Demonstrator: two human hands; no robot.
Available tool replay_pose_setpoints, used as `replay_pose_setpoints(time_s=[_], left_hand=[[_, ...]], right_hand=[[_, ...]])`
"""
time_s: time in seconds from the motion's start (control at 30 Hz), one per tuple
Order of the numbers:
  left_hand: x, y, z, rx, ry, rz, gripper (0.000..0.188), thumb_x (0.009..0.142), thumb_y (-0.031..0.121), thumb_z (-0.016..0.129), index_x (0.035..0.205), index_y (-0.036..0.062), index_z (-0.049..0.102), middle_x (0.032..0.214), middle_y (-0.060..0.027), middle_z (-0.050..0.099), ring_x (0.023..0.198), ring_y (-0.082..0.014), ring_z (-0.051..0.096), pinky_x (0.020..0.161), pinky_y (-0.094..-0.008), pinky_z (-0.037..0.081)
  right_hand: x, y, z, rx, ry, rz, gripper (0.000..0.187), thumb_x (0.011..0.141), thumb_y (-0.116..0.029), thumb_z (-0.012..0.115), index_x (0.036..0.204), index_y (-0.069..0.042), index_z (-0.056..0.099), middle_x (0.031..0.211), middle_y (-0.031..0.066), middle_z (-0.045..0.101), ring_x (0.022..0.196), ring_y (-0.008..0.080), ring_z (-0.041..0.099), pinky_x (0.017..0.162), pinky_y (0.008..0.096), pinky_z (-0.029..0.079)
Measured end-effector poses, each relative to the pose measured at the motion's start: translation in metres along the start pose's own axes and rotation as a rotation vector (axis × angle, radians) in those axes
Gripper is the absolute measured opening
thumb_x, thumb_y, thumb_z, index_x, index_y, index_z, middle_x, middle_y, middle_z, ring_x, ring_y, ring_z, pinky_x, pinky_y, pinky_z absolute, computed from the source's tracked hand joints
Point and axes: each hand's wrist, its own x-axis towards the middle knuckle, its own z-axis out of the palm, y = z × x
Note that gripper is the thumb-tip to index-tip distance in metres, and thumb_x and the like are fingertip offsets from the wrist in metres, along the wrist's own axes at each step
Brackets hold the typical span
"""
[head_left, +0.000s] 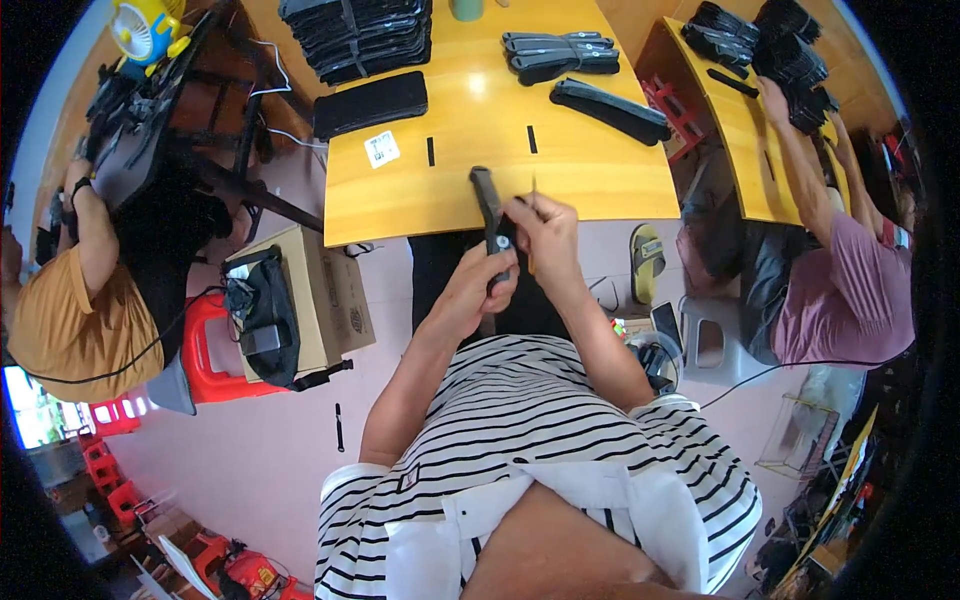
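Note:
In front of my chest, at the table's near edge, my left hand (478, 288) is closed round a long black strap (486, 198) with a small round pale disc on it. One end of the strap reaches up over the tabletop, and its tail hangs below my fist. Close beside it, my right hand (550, 240) is closed in a pinch, fingertips next to the strap. A thin, pointed tool (534, 186) sticks up from those fingers; its exact kind is too blurred to tell. Two short black strips (431, 152) (532, 139) lie apart on the yellow table (470, 130).
Beyond lie a tall stack of black pieces (360, 40), a flat black pile (370, 104), strap bundles (560, 57) (610, 110) and a white label card (381, 150). A cardboard box (335, 300) stands left. Co-workers sit at both sides (80, 320) (840, 290).

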Motion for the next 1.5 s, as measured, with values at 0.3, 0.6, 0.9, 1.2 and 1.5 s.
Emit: replay_pose_setpoints(time_s=[0.3, 0.6, 0.9, 1.2, 1.5], left_hand=[[-0.017, -0.001, 0.013, -0.1, -0.206, -0.133, 0.011, 0.091, 0.016, 0.046, 0.084, 0.0094, 0.039, 0.05, 0.0028, 0.034, 0.037, -0.0034, 0.027, 0.035, -0.0195, 0.019], [-0.072, 0.004, 0.011, 0.062, -0.241, -0.245, 0.012, 0.09, 0.017, 0.046, 0.086, 0.0061, 0.043, 0.053, 0.0029, 0.036, 0.041, -0.0035, 0.03, 0.037, -0.019, 0.02], [-0.072, 0.023, -0.093, 0.32, 0.497, 0.255, 0.033, 0.09, 0.037, 0.047, 0.092, 0.0054, 0.057, 0.074, 0.0012, 0.05, 0.062, -0.0065, 0.045, 0.053, -0.0217, 0.036], [-0.012, 0.038, -0.145, 0.521, 0.767, 0.404, 0.041, 0.079, 0.019, 0.067, 0.111, 0.0009, 0.048, 0.059, 0.0035, 0.047, 0.051, -0.0038, 0.045, 0.045, -0.0173, 0.034], [0.011, 0.03, -0.15, 1.072, 1.092, 0.44, 0.054, 0.069, 0.021, 0.075, 0.109, -0.0013, 0.048, 0.059, -0.0056, 0.052, 0.055, -0.0156, 0.054, 0.052, -0.0317, 0.044]], right_hand=[[0.134, -0.003, -0.065, -0.139, 0.273, -0.291, 0.024, 0.074, -0.015, 0.066, 0.056, -0.003, 0.057, 0.05, -0.0058, 0.044, 0.048, 0.0045, 0.036, 0.044, 0.023, 0.028], [0.255, -0.061, -0.172, -0.223, 0.721, -0.485, 0.015, 0.071, -0.013, 0.071, 0.069, 0.001, 0.067, 0.056, -0.0011, 0.054, 0.052, 0.008, 0.043, 0.049, 0.0268, 0.036], [0.115, -0.142, -0.102, -0.231, 0.084, -0.373, 0.018, 0.082, -0.021, 0.063, 0.082, -0.002, 0.063, 0.05, -0.0044, 0.042, 0.041, 0.0036, 0.034, 0.04, 0.0195, 0.024], [0.063, -0.086, -0.11, -0.207, -0.097, -0.129, 0.019, 0.084, -0.018, 0.06, 0.083, 0.0, 0.063, 0.054, -0.0015, 0.051, 0.037, 0.0019, 0.035, 0.036, 0.0162, 0.023], [0.045, -0.074, -0.117, -0.01, -0.175, -0.021, 0.015, 0.084, -0.014, 0.058, 0.081, 0.0, 0.06, 0.061, 0.002, 0.054, 0.035, 0.0007, 0.031, 0.034, 0.0161, 0.019]])
